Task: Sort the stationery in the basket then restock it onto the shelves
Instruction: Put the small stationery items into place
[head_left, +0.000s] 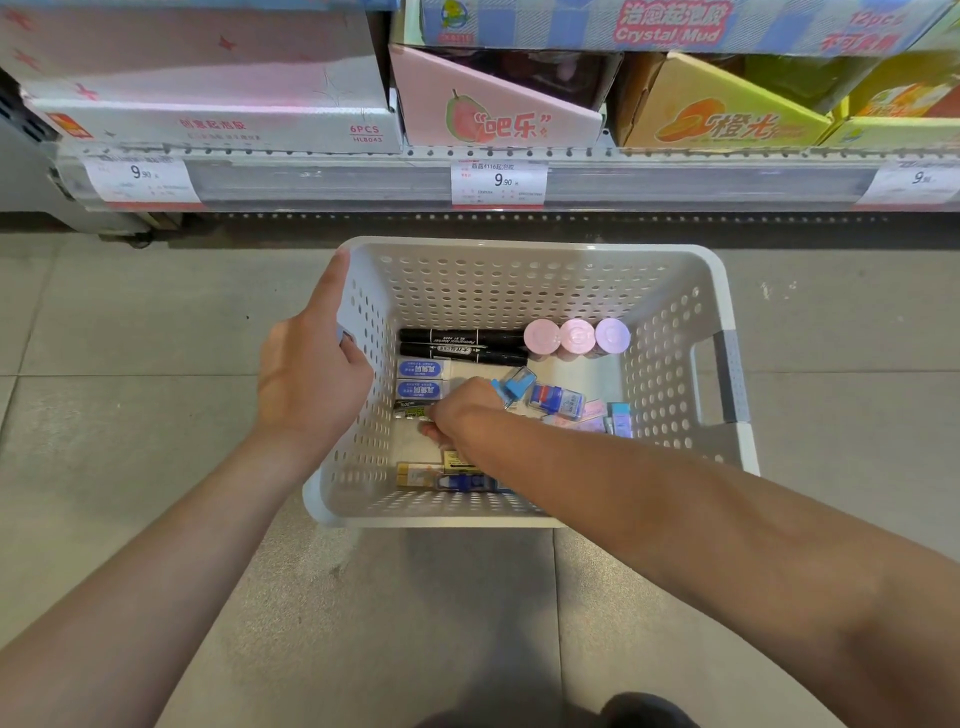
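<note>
We sort stationery in a white perforated basket (675, 322) on the tiled floor (130, 364), below a shelf (322, 182).

Our left hand (306, 379) is our grip on the basket's left rim, fingers curled over the edge. Our right hand (462, 410) reaches down inside, its fingers curled among the small items, though we cannot tell what it holds. Two black markers (462, 345) lie side by side just beyond that hand, long axes running left to right. Two blue erasers (421, 379) lie just left of the hand, also lengthwise left to right. Three round pastel caps (576, 336) stand in a row right of the markers.
</note>
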